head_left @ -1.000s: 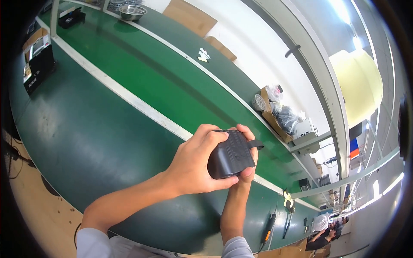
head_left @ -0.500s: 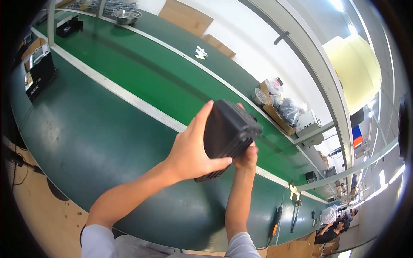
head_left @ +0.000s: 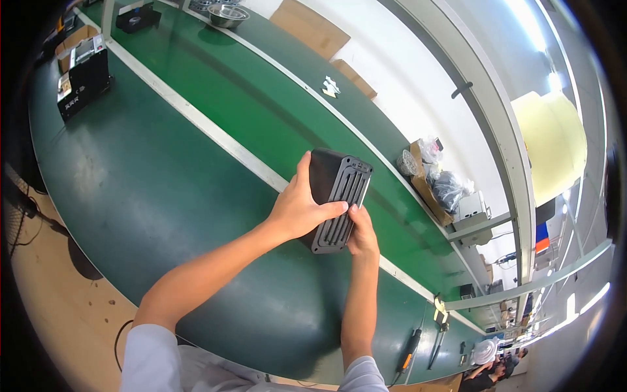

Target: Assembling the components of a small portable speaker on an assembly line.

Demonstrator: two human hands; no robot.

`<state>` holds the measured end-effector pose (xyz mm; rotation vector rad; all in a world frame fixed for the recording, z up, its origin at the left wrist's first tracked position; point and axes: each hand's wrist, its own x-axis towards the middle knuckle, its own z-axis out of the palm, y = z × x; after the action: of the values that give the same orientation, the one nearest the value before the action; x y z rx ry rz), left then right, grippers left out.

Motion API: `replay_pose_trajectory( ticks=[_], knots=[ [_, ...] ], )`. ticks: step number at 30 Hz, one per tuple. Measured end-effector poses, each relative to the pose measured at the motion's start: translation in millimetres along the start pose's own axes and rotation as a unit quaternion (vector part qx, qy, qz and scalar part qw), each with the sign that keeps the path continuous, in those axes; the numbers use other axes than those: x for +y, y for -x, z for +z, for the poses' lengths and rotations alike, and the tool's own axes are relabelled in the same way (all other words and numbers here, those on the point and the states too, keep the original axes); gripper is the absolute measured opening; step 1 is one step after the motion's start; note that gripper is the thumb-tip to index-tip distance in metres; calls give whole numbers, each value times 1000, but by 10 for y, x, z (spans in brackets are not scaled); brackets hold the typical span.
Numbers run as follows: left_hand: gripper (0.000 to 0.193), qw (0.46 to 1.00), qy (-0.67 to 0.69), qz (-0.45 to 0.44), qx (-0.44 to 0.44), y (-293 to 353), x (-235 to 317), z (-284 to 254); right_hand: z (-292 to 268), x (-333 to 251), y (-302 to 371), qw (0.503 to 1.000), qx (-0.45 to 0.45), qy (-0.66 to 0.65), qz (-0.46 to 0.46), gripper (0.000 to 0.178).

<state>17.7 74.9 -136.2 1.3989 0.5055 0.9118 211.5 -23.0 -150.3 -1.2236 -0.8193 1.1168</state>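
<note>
Between my two hands I hold up a black box-shaped device (head_left: 341, 196) over the green bench. Long parallel ridges run along the face turned toward me, and small screw holes sit at its corners. My left hand (head_left: 302, 208) wraps round its left side, fingers on the far side and thumb across the ridged face. My right hand (head_left: 363, 232) grips the lower right edge, with its thumb on the front near my left thumb. The fingers behind the device are hidden.
A black boxy unit (head_left: 85, 78) stands at the far left of the workbench (head_left: 215, 255). Metal bowls (head_left: 228, 16) are at the back. At the right lie an electric screwdriver (head_left: 410, 349) and another tool (head_left: 439, 336). A carton (head_left: 431, 196) holds plastic bags. Co-workers (head_left: 490, 375) sit far right.
The device has been turned so that its ridged face is toward me; before, it was tilted with a smooth side showing. My right hand's thumb has come onto the front. My view has shifted slightly.
</note>
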Motion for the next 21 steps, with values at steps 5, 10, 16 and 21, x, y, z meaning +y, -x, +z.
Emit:
replay_pose_trajectory(
  ticks=[5,10,16,21],
  knots=[
    [114,998,-29,-55,-22,-99,-122,-114,-39,74,-184,999,-18,-31,14,60],
    [85,998,-59,2,18,-20,135,-120,-347,192,-738,970,176,-164,-37,52],
    [74,996,-8,56,71,-34,344,3,-1689,166,-1142,939,267,-216,-34,53],
    [65,986,7,72,148,-58,322,-271,-1557,154,-1311,899,402,-130,119,67]
  ],
)
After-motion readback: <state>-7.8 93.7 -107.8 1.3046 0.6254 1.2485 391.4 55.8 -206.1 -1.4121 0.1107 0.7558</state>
